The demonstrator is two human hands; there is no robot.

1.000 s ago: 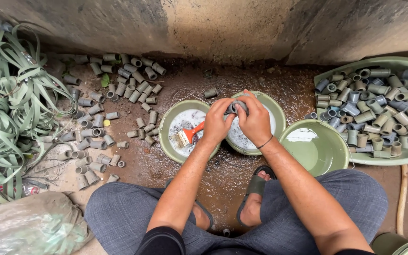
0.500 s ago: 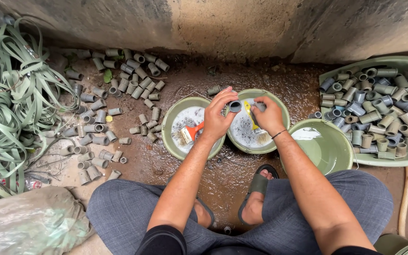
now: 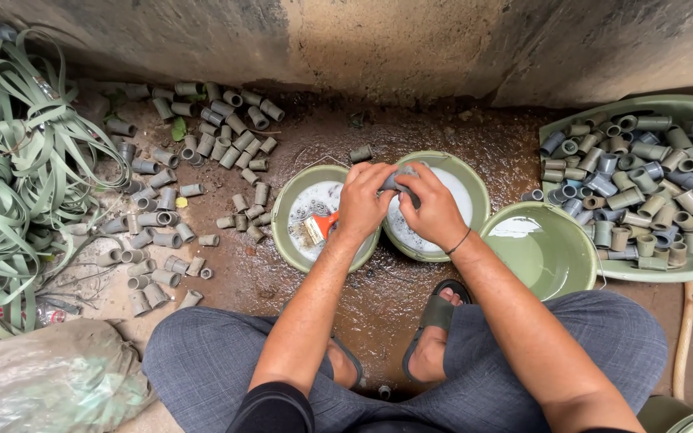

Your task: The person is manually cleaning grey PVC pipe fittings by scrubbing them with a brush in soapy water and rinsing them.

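Both hands pinch one short grey pipe fitting (image 3: pixel 395 181) between them: left hand (image 3: pixel 365 200) and right hand (image 3: pixel 435 210), fingers curled tight, above the soapy green bowl (image 3: pixel 475 184).

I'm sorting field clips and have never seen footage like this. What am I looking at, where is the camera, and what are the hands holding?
The picture comes from a camera worn on a person's head, looking down at their own lap, sandalled feet and bare hands. They sit low on wet ground before a concrete wall. The left hand and right hand together hold one short grey pipe fitting over a middle basin of soapy water. The left basin holds foam and an orange-handled brush; the right basin holds clearer water. A large green tub on the right is full of similar fittings, and more loose fittings lie scattered on the ground to the left, beside a heap of green strapping.
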